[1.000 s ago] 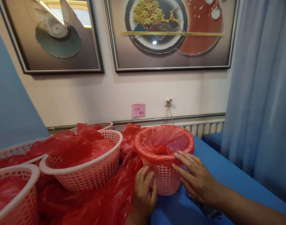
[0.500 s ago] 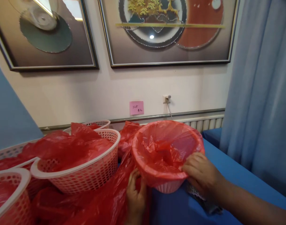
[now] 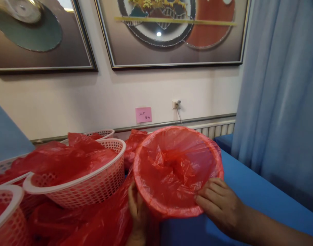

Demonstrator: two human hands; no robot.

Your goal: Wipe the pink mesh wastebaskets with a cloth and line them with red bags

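A round basket (image 3: 178, 171) lined with a red plastic bag (image 3: 169, 167) is tilted with its mouth towards me. The bag is folded over the rim and lies crumpled inside. My right hand (image 3: 220, 205) is closed on the rim at the lower right, thumb on the inner side. At the lower left, my left hand (image 3: 138, 212) holds the basket from outside, under the rim, its fingertips partly hidden by the bag. Loose red plastic (image 3: 105, 218) spreads beside my left wrist.
White perforated baskets (image 3: 94, 184) with red bags in them crowd the left side. A blue-covered surface (image 3: 246, 191) runs to the right, below a blue curtain (image 3: 274, 102). Behind are a radiator (image 3: 218, 130), a wall socket (image 3: 176, 105) and a pink note (image 3: 143, 115).
The basket has tipped further towards me, so its white underside no longer shows. Both hands have stayed at the rim while the view shifted slightly right.
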